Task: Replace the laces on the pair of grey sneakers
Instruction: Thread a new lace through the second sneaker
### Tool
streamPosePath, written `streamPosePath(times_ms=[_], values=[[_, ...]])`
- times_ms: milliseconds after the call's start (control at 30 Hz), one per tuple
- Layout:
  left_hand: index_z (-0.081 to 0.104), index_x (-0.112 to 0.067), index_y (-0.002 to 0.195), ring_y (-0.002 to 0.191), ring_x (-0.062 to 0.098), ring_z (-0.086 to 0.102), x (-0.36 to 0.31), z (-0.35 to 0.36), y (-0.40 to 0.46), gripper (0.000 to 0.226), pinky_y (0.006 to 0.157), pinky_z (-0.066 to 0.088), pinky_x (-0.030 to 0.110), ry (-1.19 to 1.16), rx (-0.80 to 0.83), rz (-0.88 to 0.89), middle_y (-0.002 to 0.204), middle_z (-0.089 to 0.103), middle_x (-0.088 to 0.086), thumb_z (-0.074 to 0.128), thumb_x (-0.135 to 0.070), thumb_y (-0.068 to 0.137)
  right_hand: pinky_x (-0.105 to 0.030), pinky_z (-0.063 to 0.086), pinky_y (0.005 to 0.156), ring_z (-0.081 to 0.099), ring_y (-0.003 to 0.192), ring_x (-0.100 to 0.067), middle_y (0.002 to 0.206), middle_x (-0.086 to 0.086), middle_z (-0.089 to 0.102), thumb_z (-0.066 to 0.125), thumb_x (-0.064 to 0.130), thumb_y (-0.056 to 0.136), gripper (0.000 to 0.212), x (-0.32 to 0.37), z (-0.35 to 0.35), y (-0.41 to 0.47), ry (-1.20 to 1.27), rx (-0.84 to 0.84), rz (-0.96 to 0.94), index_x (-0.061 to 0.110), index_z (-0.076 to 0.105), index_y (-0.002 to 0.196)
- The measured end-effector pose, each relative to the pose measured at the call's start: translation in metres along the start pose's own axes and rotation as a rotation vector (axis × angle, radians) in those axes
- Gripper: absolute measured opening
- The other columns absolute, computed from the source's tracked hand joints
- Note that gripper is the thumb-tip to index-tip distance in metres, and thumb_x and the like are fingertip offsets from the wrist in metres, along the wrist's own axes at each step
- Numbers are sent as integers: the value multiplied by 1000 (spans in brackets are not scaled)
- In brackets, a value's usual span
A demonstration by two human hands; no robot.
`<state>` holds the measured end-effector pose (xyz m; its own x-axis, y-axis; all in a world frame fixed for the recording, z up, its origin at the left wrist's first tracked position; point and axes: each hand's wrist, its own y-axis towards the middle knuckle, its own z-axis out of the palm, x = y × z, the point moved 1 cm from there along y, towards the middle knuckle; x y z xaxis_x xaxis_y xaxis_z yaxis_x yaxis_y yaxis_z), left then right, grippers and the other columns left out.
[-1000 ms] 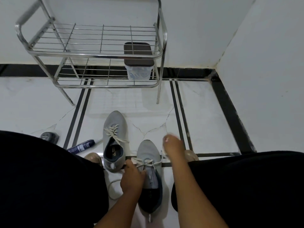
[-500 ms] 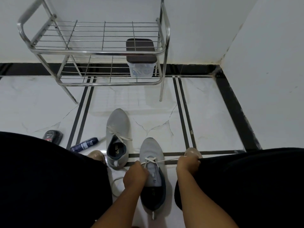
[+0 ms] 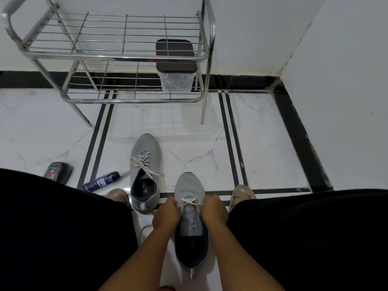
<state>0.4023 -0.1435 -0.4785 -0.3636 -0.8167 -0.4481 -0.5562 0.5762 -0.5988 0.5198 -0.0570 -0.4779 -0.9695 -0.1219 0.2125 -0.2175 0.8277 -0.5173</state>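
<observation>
1. Near grey knit sneaker with dark navy lining [image 3: 190, 223] lay lower centre of frame on the white marble floor with black inlay stripes [image 3: 262, 143], toe pointing up-frame, between the person's two black-clad legs.
2. Left hand [image 3: 167, 216] sat at the sneaker's left side, fingers curled and pinching the off-white lace [image 3: 190, 201].
3. Right hand [image 3: 214, 210] sat at the sneaker's right side, fingers curled on the other end of the same lace.
4. Lace crossed over only the front eyelets; tongue behind it showed bare.
5. Second grey sneaker [image 3: 144, 171] lay just left and further up-frame, apart from the first, fully laced in off-white lace, ends loose.
6. Loose white cord [image 3: 142, 231] lay on the floor left of the left wrist.
7. Dark blue tube [image 3: 102, 180] and black oval container [image 3: 58, 170] lay at mid-left of frame.
8. Chrome wire shoe rack [image 3: 117, 57] stood at upper left, with a clear plastic box with dark lid [image 3: 176, 66] on its lower shelf.
</observation>
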Motion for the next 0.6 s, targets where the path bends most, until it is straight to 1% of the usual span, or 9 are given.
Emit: streamPosePath(times_ms=[67, 167, 200, 300, 367, 433, 467, 533, 600], values=[[51, -18, 104, 107, 30, 57, -2, 0, 2, 19, 80, 43, 36, 67, -13, -12, 115, 62, 9, 38, -29, 96, -32, 42, 72, 59, 104, -25, 119, -4, 57, 41, 25, 98, 30, -3, -1, -1, 36, -15, 107, 19, 59, 121], [49, -15, 114, 109, 31, 57, -4, 0, -2, 25, 79, 42, 37, 84, -44, -26, 118, 61, 11, 37, -28, 96, -31, 46, 81, 58, 108, -27, 126, -5, 51, 45, 27, 97, 28, -2, 1, -2, 37, 36, 84, 18, 58, 120], [48, -14, 113, 108, 32, 57, -3, 1, -3, 24, 79, 43, 37, 61, -60, -33, 117, 61, 12, 38, -28, 97, -30, 45, 81, 57, 107, -27, 128, -7, 48, 46, 29, 97, 29, -2, -2, -4, 73, 20, 87, 16, 56, 122], [42, -10, 108, 103, 33, 59, -2, 0, -4, 30, 81, 47, 39, -71, -110, -73, 111, 63, 15, 46, -36, 95, -32, 41, 74, 55, 107, -31, 128, -14, 42, 46, 33, 98, 39, 13, -29, -9, 274, -157, 159, 7, 46, 127], [44, -11, 110, 106, 32, 59, -6, -1, -7, 41, 81, 47, 36, -86, -85, -93, 114, 62, 12, 51, -46, 91, -34, 42, 74, 54, 105, -34, 124, -17, 45, 42, 22, 98, 32, 28, -61, -5, 429, -314, 192, 1, 48, 122], [47, -13, 116, 111, 28, 57, -11, -1, -11, 47, 78, 42, 31, 14, 18, -95, 117, 59, 8, 58, -48, 85, -32, 39, 70, 55, 100, -34, 115, -16, 50, 40, 5, 94, 22, 41, -92, 2, 518, -420, 112, 0, 53, 110], [48, -14, 117, 111, 26, 57, -11, 0, -13, 47, 78, 42, 29, 57, 59, -83, 118, 59, 7, 61, -45, 84, -31, 38, 69, 55, 97, -31, 109, -13, 52, 38, -1, 92, 23, 47, -103, 4, 547, -429, 40, 3, 55, 106], [53, -15, 113, 108, 25, 58, -8, 2, -12, 37, 79, 44, 30, 120, 80, -60, 118, 60, 7, 62, -37, 85, -28, 43, 71, 56, 93, -23, 103, -7, 60, 36, -4, 92, 33, 57, -111, 0, 638, -373, -97, 12, 58, 112], [60, -14, 103, 101, 25, 62, -4, -2, -12, 24, 74, 45, 31, 129, 59, -46, 111, 65, 8, 60, -32, 87, -26, 46, 71, 58, 88, -18, 99, 0, 67, 35, 0, 93, 34, 61, -100, -8, 697, -265, -142, 18, 55, 112]])
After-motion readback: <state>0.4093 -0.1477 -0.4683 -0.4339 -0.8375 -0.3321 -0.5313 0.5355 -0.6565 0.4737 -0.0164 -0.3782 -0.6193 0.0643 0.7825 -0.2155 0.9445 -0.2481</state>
